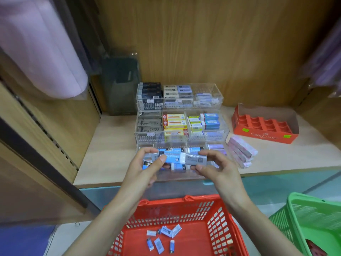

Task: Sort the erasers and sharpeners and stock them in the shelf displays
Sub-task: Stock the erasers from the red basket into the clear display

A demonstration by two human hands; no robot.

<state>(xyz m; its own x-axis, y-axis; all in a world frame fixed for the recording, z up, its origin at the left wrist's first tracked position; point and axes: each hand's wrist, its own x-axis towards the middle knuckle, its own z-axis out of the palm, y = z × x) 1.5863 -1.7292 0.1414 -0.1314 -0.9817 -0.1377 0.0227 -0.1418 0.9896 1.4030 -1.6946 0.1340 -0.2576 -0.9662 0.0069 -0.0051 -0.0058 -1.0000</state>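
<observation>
Head view: I see both hands raised over the front tier of the clear displays (206,89), which stand mid-shelf (110,145), running from its back wall almost to its front edge. The left hand (145,166) pinches a blue eraser (173,157) between thumb and curled fingers. The right hand (217,168) pinches a grey eraser (195,160) the same way — the two erasers touch end to end. Below the shelf's front edge sits a red basket (184,200) with loose erasers (167,230) on its floor, and a green basket (313,215) beside it at right. Toward the shelf's right end — an orange box (263,135), with pink erasers (241,150) stacked just in front of it.
</observation>
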